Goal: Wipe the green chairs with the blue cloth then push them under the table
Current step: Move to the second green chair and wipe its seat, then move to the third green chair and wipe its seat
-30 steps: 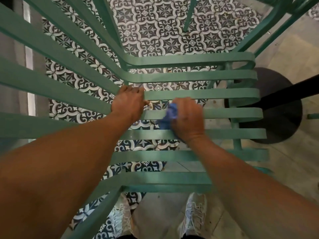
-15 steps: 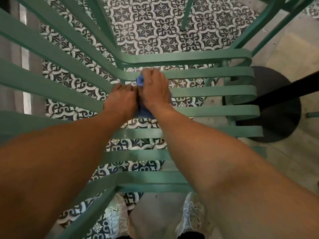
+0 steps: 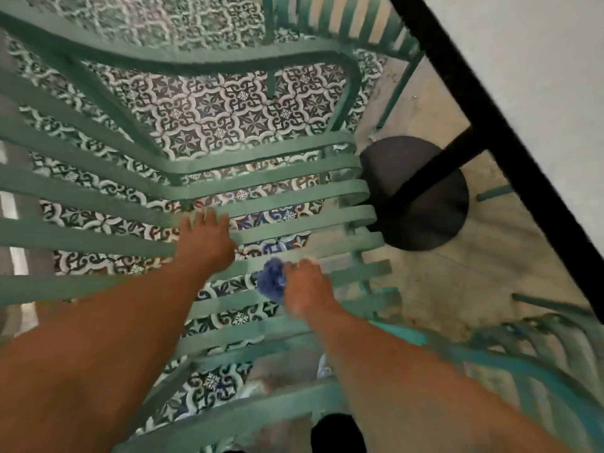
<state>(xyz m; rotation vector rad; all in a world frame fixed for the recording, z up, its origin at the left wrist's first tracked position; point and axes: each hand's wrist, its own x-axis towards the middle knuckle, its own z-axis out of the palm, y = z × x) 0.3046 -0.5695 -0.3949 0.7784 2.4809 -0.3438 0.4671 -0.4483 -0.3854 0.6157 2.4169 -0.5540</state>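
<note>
Patterned tile floor [image 3: 228,106] below. Green chair [image 3: 294,220]: rigid slats, likely light; grip backrest. Left hand [image 3: 204,238] flat on slat; right hand [image 3: 305,289] clutches soft blue cloth [image 3: 271,281].

Right hand [image 3: 305,289], blue cloth [image 3: 272,281] nearer now

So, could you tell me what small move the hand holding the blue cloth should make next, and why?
Probably slide the blue cloth rightward along the slat it rests on, toward the seat's front edge. The right hand grips it mid-seat on the green chair, the left hand rests on a slat farther back, and the slats' right ends remain uncovered.
</note>
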